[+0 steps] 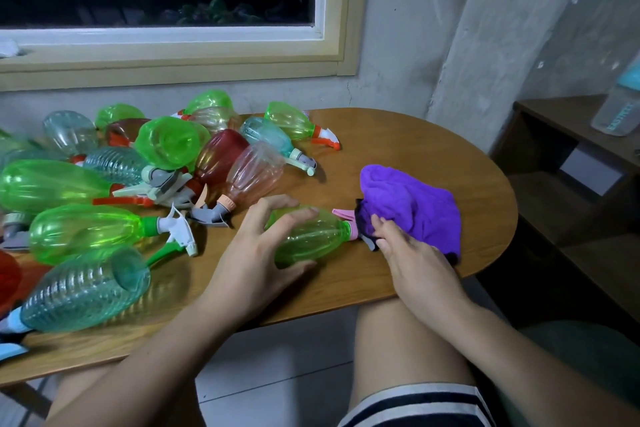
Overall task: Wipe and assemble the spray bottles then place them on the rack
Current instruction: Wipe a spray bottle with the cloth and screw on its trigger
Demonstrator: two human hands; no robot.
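Note:
A clear green spray bottle [311, 236] lies on its side near the front of the wooden table [398, 149], neck pointing right. Its pink and grey spray head [343, 213] sits against a crumpled purple cloth [412, 208]. My left hand [252, 253] grips the bottle's body, fingers over the top and thumb underneath. My right hand [415, 263] has its fingertips curled onto the spray head at the cloth's edge. How firmly they hold it is partly hidden.
Several spray bottles, green, teal, red and pink, lie heaped on the table's left half [166, 142], some with trigger heads on. A dark wooden rack [568, 135] stands to the right with a water bottle [620, 111] on top. A window is behind the table.

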